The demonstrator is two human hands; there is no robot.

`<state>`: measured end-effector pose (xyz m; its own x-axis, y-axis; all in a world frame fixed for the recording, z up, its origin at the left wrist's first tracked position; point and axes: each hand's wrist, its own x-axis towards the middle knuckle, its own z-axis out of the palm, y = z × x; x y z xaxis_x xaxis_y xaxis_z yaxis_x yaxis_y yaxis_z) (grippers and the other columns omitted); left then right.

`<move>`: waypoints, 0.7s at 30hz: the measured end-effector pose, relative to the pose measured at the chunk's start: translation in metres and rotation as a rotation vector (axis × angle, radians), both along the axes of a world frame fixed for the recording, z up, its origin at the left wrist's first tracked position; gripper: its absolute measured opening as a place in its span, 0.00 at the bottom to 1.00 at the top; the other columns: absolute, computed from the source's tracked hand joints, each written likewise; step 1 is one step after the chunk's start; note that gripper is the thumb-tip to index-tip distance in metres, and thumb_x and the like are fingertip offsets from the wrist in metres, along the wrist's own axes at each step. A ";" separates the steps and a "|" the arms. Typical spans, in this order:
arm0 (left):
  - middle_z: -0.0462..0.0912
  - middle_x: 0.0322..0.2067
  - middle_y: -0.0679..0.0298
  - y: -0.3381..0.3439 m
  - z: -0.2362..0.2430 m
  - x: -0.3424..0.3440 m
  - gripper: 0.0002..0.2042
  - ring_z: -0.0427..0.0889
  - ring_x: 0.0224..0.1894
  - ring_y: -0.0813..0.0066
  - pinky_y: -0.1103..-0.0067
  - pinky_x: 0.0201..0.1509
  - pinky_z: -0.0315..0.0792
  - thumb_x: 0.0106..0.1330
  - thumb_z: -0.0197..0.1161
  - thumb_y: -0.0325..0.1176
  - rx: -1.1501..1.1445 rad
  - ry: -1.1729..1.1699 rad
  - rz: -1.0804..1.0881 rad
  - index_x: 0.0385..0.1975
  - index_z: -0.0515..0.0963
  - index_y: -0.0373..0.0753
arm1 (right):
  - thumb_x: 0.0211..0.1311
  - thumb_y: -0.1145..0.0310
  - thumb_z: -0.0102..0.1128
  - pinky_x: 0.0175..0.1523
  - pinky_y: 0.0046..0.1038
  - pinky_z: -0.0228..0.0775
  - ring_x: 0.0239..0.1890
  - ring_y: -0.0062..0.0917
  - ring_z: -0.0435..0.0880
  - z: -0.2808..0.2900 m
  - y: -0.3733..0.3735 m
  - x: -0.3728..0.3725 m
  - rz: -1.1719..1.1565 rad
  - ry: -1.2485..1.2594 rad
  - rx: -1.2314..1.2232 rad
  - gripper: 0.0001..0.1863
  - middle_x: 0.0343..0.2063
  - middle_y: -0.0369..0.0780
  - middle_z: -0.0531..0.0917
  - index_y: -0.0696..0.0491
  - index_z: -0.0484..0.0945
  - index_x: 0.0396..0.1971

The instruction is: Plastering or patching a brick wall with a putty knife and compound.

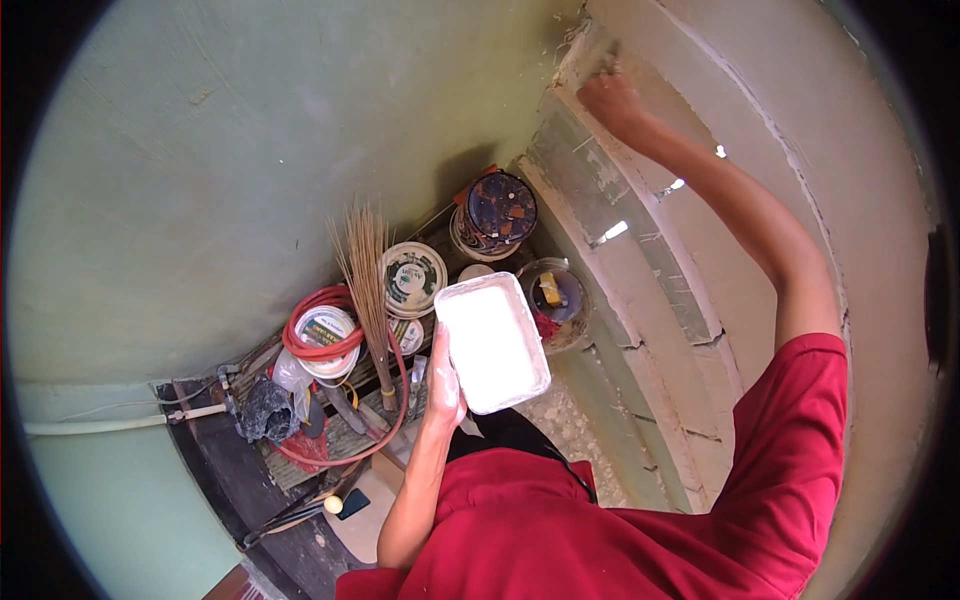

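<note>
A rectangular white tub (495, 345) is in my left hand (443, 385), gripped by its left side in front of my body. Its inside shows bright white, too overexposed to make out the contents. My right arm stretches far up to the right, to the boarded, cracked surface (660, 150) beside the green wall. Up there my right hand (613, 102) is closed, close to the corner where that surface meets the wall. A thin, blurred dark shape shows just past its fingers, too unclear to name. White smears mark my left hand.
Below stand a dark-lidded bucket (503, 207), a white lidded bucket (413, 280) and a clear bucket (560, 300) with a yellow item inside. A straw broom (370, 290), red hose (320, 352), plastic bags (268, 408) and a phone (353, 503) are at the left.
</note>
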<state>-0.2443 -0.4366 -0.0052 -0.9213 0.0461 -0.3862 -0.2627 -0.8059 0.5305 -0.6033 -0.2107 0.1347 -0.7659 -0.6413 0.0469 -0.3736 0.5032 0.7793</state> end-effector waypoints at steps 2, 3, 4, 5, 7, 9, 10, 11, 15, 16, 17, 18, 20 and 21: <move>0.65 0.60 0.57 -0.002 -0.002 0.003 0.30 0.66 0.60 0.69 0.73 0.64 0.59 0.71 0.42 0.52 0.006 0.002 -0.008 0.63 0.56 0.34 | 0.52 0.71 0.57 0.37 0.34 0.70 0.32 0.29 0.82 -0.006 0.014 -0.003 -0.032 0.025 0.001 0.05 0.25 0.36 0.82 0.47 0.82 0.22; 0.66 0.59 0.57 -0.004 -0.005 0.007 0.30 0.66 0.60 0.69 0.73 0.64 0.59 0.71 0.42 0.52 0.015 -0.017 0.009 0.63 0.56 0.34 | 0.52 0.71 0.57 0.38 0.33 0.70 0.32 0.28 0.83 -0.013 0.023 0.007 -0.025 -0.002 0.019 0.06 0.25 0.36 0.83 0.47 0.83 0.22; 0.66 0.59 0.58 -0.005 -0.008 0.011 0.29 0.66 0.60 0.69 0.73 0.64 0.59 0.71 0.42 0.51 0.025 -0.035 0.024 0.63 0.56 0.34 | 0.52 0.70 0.57 0.38 0.33 0.70 0.32 0.28 0.83 -0.019 0.030 0.018 -0.019 -0.028 0.039 0.06 0.26 0.36 0.83 0.47 0.83 0.22; 0.66 0.59 0.58 -0.004 -0.010 0.016 0.29 0.66 0.60 0.69 0.73 0.64 0.59 0.71 0.42 0.51 0.029 -0.040 0.035 0.63 0.56 0.34 | 0.53 0.70 0.57 0.39 0.33 0.69 0.32 0.28 0.83 -0.020 0.033 0.037 -0.100 -0.065 0.080 0.06 0.26 0.36 0.83 0.47 0.83 0.22; 0.66 0.59 0.58 -0.004 -0.013 0.015 0.29 0.66 0.60 0.69 0.73 0.64 0.59 0.72 0.42 0.51 0.011 -0.035 0.097 0.63 0.57 0.34 | 0.54 0.70 0.57 0.41 0.34 0.69 0.32 0.28 0.83 -0.011 0.022 0.064 -0.167 -0.092 0.119 0.06 0.27 0.36 0.84 0.47 0.83 0.22; 0.66 0.59 0.58 -0.006 -0.013 0.017 0.28 0.66 0.60 0.70 0.74 0.64 0.59 0.72 0.42 0.50 0.016 -0.025 0.103 0.62 0.58 0.34 | 0.54 0.71 0.56 0.42 0.35 0.69 0.33 0.29 0.83 0.001 -0.003 0.082 -0.300 -0.162 0.007 0.07 0.28 0.36 0.84 0.46 0.83 0.23; 0.66 0.59 0.58 -0.005 -0.013 0.018 0.28 0.66 0.60 0.70 0.74 0.64 0.59 0.72 0.42 0.50 0.016 -0.014 0.094 0.62 0.58 0.34 | 0.54 0.72 0.56 0.39 0.37 0.70 0.31 0.29 0.82 0.003 -0.018 0.073 -0.203 -0.168 0.046 0.07 0.26 0.38 0.83 0.47 0.82 0.21; 0.66 0.59 0.58 -0.005 -0.014 0.020 0.28 0.66 0.60 0.70 0.74 0.64 0.59 0.72 0.42 0.50 0.015 -0.012 0.088 0.62 0.58 0.34 | 0.53 0.72 0.55 0.37 0.38 0.71 0.29 0.30 0.82 0.006 -0.027 0.058 -0.122 -0.169 0.082 0.08 0.24 0.39 0.82 0.47 0.82 0.20; 0.66 0.59 0.59 -0.001 -0.015 0.016 0.28 0.66 0.60 0.70 0.74 0.64 0.59 0.72 0.42 0.50 -0.013 -0.010 0.040 0.63 0.57 0.34 | 0.51 0.73 0.57 0.39 0.39 0.72 0.32 0.32 0.83 0.003 0.012 -0.013 0.235 0.019 -0.070 0.06 0.26 0.39 0.82 0.48 0.82 0.22; 0.66 0.59 0.59 0.000 -0.013 0.015 0.28 0.66 0.60 0.70 0.74 0.64 0.59 0.72 0.42 0.50 -0.008 -0.014 0.032 0.63 0.57 0.34 | 0.50 0.72 0.58 0.43 0.41 0.71 0.36 0.32 0.83 0.004 0.021 -0.017 -0.047 -0.089 -0.042 0.05 0.28 0.37 0.83 0.48 0.83 0.24; 0.66 0.59 0.59 -0.001 -0.010 0.017 0.28 0.66 0.60 0.70 0.74 0.64 0.59 0.72 0.42 0.50 -0.009 -0.015 0.033 0.63 0.57 0.34 | 0.50 0.72 0.58 0.40 0.39 0.73 0.37 0.32 0.83 0.003 0.026 -0.008 -0.086 -0.125 -0.002 0.05 0.30 0.38 0.83 0.49 0.83 0.24; 0.66 0.59 0.59 -0.002 -0.006 0.018 0.28 0.66 0.60 0.70 0.74 0.64 0.59 0.72 0.42 0.50 0.002 -0.019 0.040 0.62 0.57 0.34 | 0.50 0.72 0.58 0.40 0.39 0.73 0.37 0.32 0.83 0.000 0.023 0.006 -0.075 -0.128 -0.003 0.05 0.30 0.38 0.83 0.49 0.83 0.24; 0.66 0.59 0.59 -0.002 -0.005 0.022 0.28 0.66 0.60 0.70 0.74 0.64 0.59 0.72 0.41 0.50 0.014 -0.021 0.043 0.62 0.58 0.34 | 0.50 0.72 0.58 0.37 0.37 0.73 0.37 0.32 0.83 -0.002 0.022 0.044 -0.161 -0.174 0.171 0.05 0.30 0.38 0.83 0.50 0.83 0.25; 0.66 0.59 0.58 -0.001 -0.007 0.021 0.28 0.66 0.60 0.70 0.74 0.64 0.59 0.72 0.41 0.50 -0.002 -0.020 0.064 0.62 0.57 0.34 | 0.50 0.72 0.58 0.37 0.37 0.73 0.37 0.32 0.83 0.002 0.016 0.055 -0.158 -0.168 0.171 0.05 0.30 0.38 0.83 0.50 0.83 0.25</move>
<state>-0.2233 -0.4371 -0.0125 -0.9146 -0.0131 -0.4041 -0.2212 -0.8205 0.5271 -0.5488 -0.1949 0.1372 -0.8448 -0.5011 -0.1875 -0.4319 0.4319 0.7918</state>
